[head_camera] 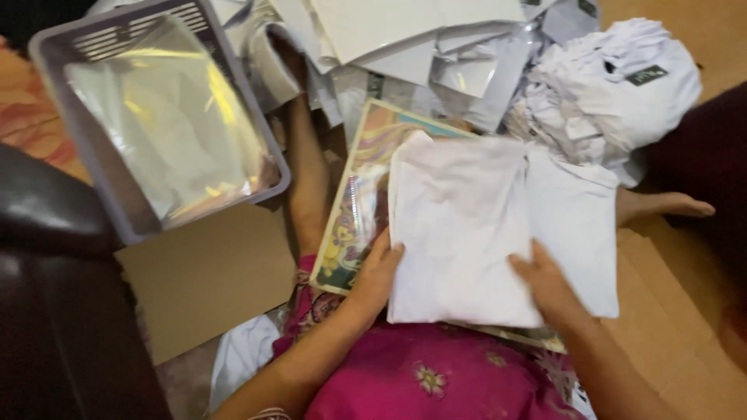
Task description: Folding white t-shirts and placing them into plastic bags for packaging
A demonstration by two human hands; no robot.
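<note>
Head view: I see the left hand [377, 274] and the right hand [548, 286] apart, each pressing flat on a side edge of the folded white cloth garment [459, 229]. It lies on a colourful flat board [354, 210] over the lap, right of the grey plastic basket [156, 117]. I judge the folding step; next comes careful smoothing.
</note>
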